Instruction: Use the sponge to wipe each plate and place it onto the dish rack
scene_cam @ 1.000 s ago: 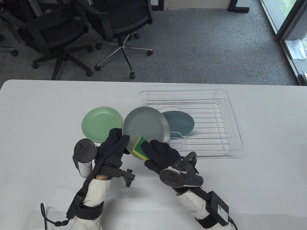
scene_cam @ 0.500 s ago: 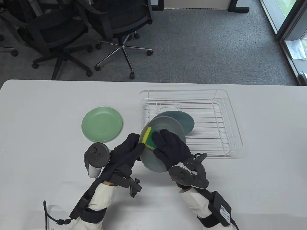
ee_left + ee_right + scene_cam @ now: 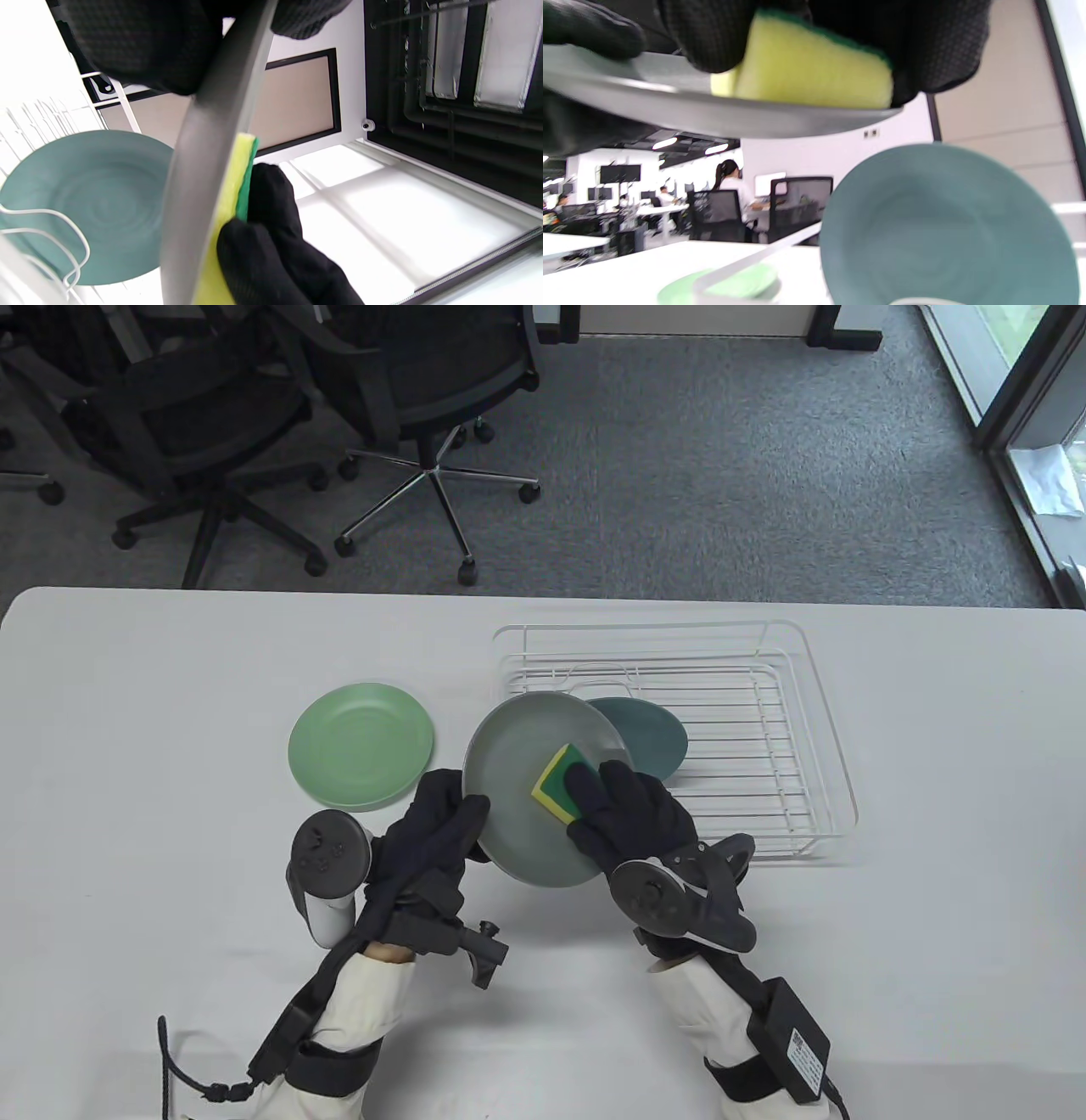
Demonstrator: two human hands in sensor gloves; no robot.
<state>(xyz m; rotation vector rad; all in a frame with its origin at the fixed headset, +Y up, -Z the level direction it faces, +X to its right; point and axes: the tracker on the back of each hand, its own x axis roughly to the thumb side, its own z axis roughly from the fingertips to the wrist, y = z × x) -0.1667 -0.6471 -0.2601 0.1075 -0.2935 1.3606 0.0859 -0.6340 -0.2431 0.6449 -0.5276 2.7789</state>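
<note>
Here, the labelled parts of the scene were as follows.

Grey plate (image 3: 522,780): held tilted above the worktop (image 3: 170,687), its far rim over the near left corner of the dish rack (image 3: 814,704).

Left hand (image 3: 437,831): fingers clamped on the plate's near left rim; in the left wrist view the rim ran between the thumb and the other fingers.

Right hand (image 3: 632,814): fingers curled over the sponge (image 3: 560,782), pressing its yellow side flat on the plate's inner face.

Teal plate (image 3: 649,738): stood leaning in the rack's left slots, just behind the grey plate.

Light green plate (image 3: 361,745): lay flat on the worktop, left of the grey plate, apart from both hands; probably yet to be wiped.

Step in hand: wiping the grey plate. To do it well, the sponge would best stay flat and sweep out to the rim, while the left hand braced against the push.

Edges: the far rim sat close to the rack wire and the teal plate; a wide stroke could knock either.

Open room: the rack's wires right of the teal plate were bare, with space for the grey plate.
</note>
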